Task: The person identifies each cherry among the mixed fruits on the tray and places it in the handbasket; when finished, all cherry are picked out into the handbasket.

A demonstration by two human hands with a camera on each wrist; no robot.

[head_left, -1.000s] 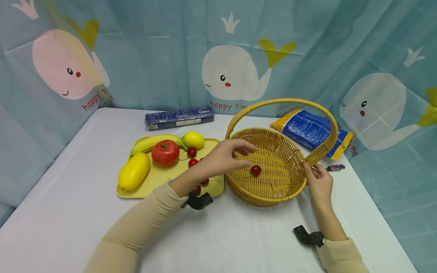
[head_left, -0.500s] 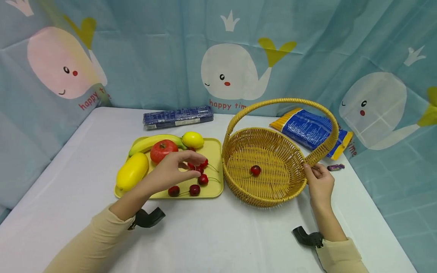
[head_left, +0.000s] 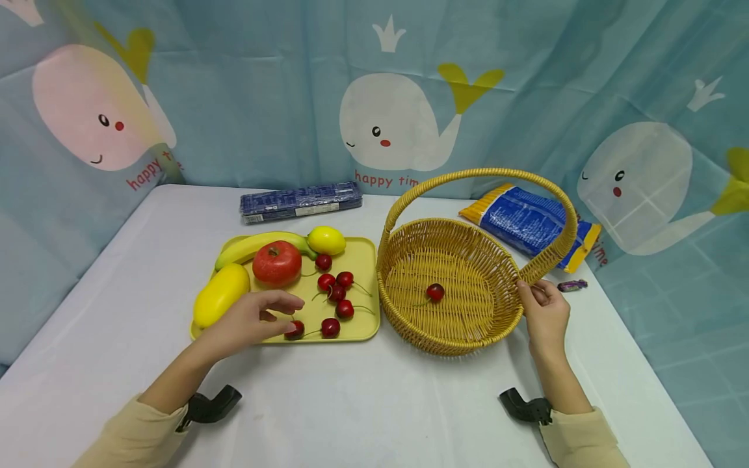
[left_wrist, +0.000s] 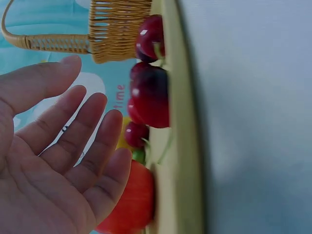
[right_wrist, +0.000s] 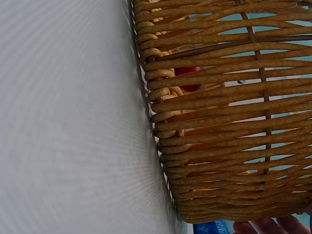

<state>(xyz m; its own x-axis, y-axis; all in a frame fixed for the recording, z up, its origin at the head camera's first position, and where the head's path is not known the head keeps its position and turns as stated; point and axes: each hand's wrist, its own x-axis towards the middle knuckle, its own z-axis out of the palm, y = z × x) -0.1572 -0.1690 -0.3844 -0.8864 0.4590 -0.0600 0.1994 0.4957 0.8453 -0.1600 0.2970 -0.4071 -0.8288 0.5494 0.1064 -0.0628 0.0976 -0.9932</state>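
Several cherries (head_left: 345,309) near left hand (head_left: 250,322).
Fingers (left_wrist: 100,150) loosely extended, contact unclear; gripping basket (head_left: 465,283) edge with right hand (head_left: 548,317).

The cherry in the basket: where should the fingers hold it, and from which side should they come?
I would pinch the round body of the cherry across two opposite sides, coming from above on the near side of the handle. It lies alone on the floor of the basket, and the walls would hinder a low approach. The stem looks too thin to grip.
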